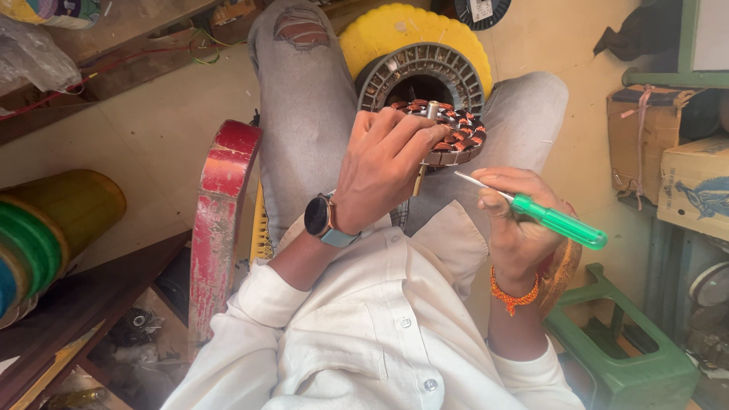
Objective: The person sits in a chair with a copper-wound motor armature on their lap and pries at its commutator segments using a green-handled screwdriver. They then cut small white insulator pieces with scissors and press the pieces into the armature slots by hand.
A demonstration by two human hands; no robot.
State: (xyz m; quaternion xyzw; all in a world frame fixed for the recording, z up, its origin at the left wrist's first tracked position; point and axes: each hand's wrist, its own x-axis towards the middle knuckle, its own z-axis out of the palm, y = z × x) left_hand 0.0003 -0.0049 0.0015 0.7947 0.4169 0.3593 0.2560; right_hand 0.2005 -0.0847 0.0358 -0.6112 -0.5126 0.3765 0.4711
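Stator (pixel 454 130) gripped at rim by left hand (pixel 380 171), fingers curled over copper coils, held above lap. Screwdriver (pixel 543 214) clenched in right hand (pixel 516 228), tip kept just clear of stator. Coils seen all wound. Housing (pixel 422 74) on yellow disc (pixel 395 30) beyond knees, apart from stator.

A round motor stator (pixel 452 130) with copper-wound coils and a central steel shaft sits tilted above the lap. Just right of the stator, a green-handled screwdriver (pixel 557 221) points its thin blade toward it.
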